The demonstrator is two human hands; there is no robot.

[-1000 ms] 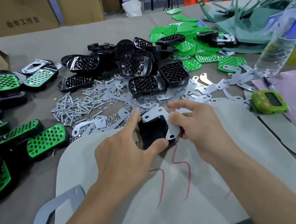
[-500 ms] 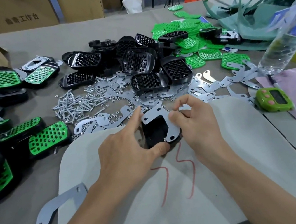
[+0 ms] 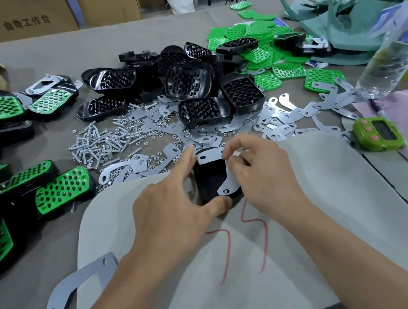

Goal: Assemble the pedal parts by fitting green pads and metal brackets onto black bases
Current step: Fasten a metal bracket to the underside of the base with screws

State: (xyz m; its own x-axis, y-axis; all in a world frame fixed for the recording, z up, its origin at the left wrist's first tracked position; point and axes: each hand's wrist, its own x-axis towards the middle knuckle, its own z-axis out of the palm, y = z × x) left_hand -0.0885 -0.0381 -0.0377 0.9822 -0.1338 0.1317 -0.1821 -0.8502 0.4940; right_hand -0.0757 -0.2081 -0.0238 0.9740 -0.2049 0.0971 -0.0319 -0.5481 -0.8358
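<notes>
A person's left hand [image 3: 174,207] grips a black base [image 3: 211,180] on a white mat [image 3: 336,186] at the desk's near edge, thumb under its near end and forefinger stretched to its far end. The right hand [image 3: 262,174], fingers curled, pinches a metal bracket [image 3: 229,186] that lies across the base. Beyond the hands lie loose brackets [image 3: 285,117] and screws [image 3: 99,144], then piled black bases [image 3: 194,83] and green pads [image 3: 259,38]. Finished pedals [image 3: 61,187] line the left edge; a green timer [image 3: 378,133] sits right.
</notes>
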